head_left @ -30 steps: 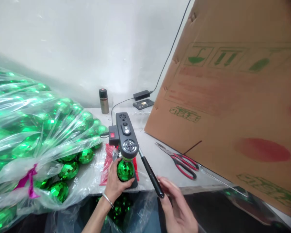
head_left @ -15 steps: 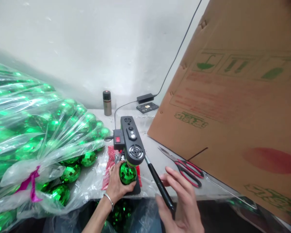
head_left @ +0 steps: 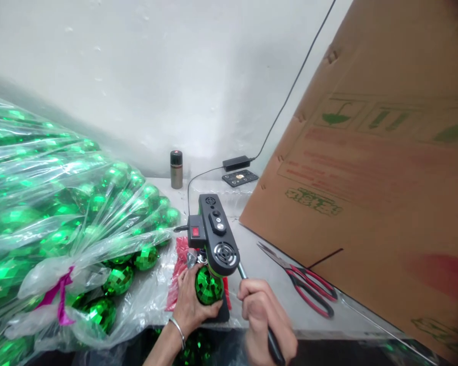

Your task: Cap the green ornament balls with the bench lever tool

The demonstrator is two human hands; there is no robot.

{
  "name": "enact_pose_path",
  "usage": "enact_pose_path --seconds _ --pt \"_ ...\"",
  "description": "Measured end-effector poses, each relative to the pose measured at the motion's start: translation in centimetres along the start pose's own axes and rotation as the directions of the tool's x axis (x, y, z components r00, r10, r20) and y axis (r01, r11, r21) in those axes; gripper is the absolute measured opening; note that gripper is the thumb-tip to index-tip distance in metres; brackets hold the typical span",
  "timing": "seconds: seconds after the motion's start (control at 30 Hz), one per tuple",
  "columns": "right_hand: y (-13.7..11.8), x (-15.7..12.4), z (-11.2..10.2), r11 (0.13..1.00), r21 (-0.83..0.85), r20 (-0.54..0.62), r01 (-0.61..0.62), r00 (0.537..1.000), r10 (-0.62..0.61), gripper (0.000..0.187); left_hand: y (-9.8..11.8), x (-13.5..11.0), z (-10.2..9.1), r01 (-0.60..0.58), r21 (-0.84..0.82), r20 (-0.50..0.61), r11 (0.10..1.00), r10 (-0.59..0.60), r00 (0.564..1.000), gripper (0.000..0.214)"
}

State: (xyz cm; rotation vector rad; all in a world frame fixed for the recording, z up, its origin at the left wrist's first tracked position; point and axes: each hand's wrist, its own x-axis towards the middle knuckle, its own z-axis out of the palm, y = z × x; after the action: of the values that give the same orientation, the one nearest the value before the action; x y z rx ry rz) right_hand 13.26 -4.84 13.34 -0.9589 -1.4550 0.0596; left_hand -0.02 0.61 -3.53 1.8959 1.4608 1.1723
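A small black press machine (head_left: 216, 237) with a red switch stands on the table near its front edge. My left hand (head_left: 191, 305) is wrapped round a green faceted ball (head_left: 208, 285) and holds it under the machine's head. My right hand (head_left: 262, 317) is closed round the machine's black lever handle (head_left: 273, 343), which slants down toward me. A red plastic packet (head_left: 180, 269) lies under and beside the machine.
A big clear bag of green faceted balls (head_left: 53, 213) fills the left, tied with a pink ribbon (head_left: 61, 300). Red-handled scissors (head_left: 305, 287) lie to the right. A large tilted cardboard box (head_left: 374, 168) stands on the right. A small can (head_left: 176, 169), a power adapter (head_left: 235, 162) and a cable sit at the back.
My right hand went from open beside the lever to closed round its handle. The left hand kept the ball under the machine. The view shifted slightly.
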Motion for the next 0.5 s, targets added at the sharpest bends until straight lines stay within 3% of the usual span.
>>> enact_pose_path --seconds 0.1,0.2,0.5 --pt "-0.6 -1.1 1.1 0.987 0.045 -0.095 -0.155 0.983 0.159 0.040 0.1 0.0 0.0 0.000 0.013 -0.010 1.000 0.000 1.000 0.081" --pt "-1.1 -1.6 1.7 0.969 0.088 -0.153 -0.229 0.958 0.241 0.042 0.3 -0.1 0.0 0.008 0.010 -0.007 1.000 -0.008 1.000 0.079" --pt "0.1 -2.0 2.0 0.976 0.103 -0.206 -0.190 0.956 0.208 0.047 0.7 0.0 0.2 0.017 0.024 -0.029 1.000 -0.016 0.999 0.077"
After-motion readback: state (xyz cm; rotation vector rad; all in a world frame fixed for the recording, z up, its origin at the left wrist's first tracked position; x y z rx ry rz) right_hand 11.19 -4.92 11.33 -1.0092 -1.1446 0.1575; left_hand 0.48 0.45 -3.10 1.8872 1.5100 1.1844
